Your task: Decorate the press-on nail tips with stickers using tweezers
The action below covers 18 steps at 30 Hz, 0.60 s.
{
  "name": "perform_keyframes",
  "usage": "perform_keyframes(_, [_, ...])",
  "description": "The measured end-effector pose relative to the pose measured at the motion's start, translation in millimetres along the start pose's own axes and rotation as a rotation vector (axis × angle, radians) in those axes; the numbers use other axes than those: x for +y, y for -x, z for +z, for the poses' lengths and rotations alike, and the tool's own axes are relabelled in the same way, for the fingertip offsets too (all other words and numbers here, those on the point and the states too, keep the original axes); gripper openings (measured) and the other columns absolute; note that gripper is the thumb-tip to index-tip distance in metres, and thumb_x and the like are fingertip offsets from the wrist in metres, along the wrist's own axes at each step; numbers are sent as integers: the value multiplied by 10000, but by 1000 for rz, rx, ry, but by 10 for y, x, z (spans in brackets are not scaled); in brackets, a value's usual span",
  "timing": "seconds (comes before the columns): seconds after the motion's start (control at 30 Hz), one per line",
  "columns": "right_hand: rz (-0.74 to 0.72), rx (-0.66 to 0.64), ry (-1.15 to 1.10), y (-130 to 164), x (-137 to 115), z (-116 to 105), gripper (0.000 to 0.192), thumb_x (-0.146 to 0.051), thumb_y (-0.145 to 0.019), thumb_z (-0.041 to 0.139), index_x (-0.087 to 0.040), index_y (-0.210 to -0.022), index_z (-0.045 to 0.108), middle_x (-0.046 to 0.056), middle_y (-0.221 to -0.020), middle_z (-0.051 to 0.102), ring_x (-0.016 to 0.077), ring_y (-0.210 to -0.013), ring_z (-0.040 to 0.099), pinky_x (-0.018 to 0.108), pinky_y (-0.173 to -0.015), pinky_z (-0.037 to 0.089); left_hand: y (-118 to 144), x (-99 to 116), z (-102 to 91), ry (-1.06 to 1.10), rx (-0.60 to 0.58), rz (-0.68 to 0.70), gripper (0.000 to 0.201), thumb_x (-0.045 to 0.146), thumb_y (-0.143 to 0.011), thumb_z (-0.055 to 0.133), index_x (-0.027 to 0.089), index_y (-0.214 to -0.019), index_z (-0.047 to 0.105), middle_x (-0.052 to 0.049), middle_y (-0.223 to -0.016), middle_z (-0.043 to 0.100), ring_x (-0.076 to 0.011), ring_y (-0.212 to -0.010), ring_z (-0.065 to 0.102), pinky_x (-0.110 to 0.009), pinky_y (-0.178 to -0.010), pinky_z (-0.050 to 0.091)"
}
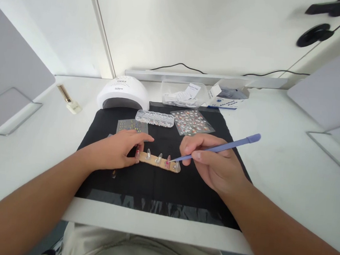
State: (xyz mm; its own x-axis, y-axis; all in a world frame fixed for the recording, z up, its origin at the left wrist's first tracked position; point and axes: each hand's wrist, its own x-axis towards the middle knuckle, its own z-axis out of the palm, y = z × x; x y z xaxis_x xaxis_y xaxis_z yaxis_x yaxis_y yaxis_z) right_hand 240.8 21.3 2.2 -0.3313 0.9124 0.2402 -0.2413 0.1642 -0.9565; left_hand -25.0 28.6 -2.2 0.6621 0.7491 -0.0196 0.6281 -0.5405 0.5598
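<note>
A: Where are the hands in the head view?

B: The left hand (124, 150) pinches the left end of a wooden strip (153, 160) between thumb and fingers. The right hand (213, 171) is closed pen-fashion around a slim blue-violet tool (224, 146) with a fine metallic point; I can't tell whether it's tweezers or a brush.

A: And the strip, from there?

B: Between the two hands, on the black mat (153, 185). Its long axis runs crosswise, the right end angled a little toward the wearer. The left hand is nearer, being in contact; the right is just off the other end, its tool slanting left and down to the fourth nail tip (167, 164) from the left. Whether the point touches it, I can't tell.

A: How does it look?

B: Pale tan, narrow and flat, with five false nails standing along it, pointed and see-through. The fourth shows bright pink, the leftmost reddish beside the fingers; the middle ones are clear with whitish patches.
</note>
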Motion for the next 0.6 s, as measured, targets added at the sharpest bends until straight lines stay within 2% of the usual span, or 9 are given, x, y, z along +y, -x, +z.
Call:
perform_keyframes(0.17, [-23, 25, 30, 40, -105, 30, 140, -133, -686, 659, -209, -674, 776, -11, -539, 664, 148, -517, 598, 294, -536, 446, -57, -77, -20, 76, 28, 81, 509, 67, -845, 565, 199, -1336, 583, -51, -1032, 745, -210, -973, 672, -382, -923, 545])
perform_keyframes(0.33, [29, -50, 87, 108, -229, -45, 155, -97, -707, 683, -199, -715, 799, -5, -564, 686, 150, -530, 622, 287, -529, 443, -85, -149, 11, 129, 68, 116, 535, 63, -836, 561, 198, -1354, 563, -60, -1052, 747, -192, -928, 676, -376, -908, 555])
perform_keyframes(0.6, [155, -170, 41, 119, 17, -321, 102, -130, -754, 694, -176, -736, 783, 13, -587, 683, 153, -553, 626, 275, -526, 465, -160, -166, 92, 143, 122, 104, 394, 117, -939, 526, 202, -1321, 574, -72, -1092, 730, -212, -1104, 661, -393, -1010, 508])
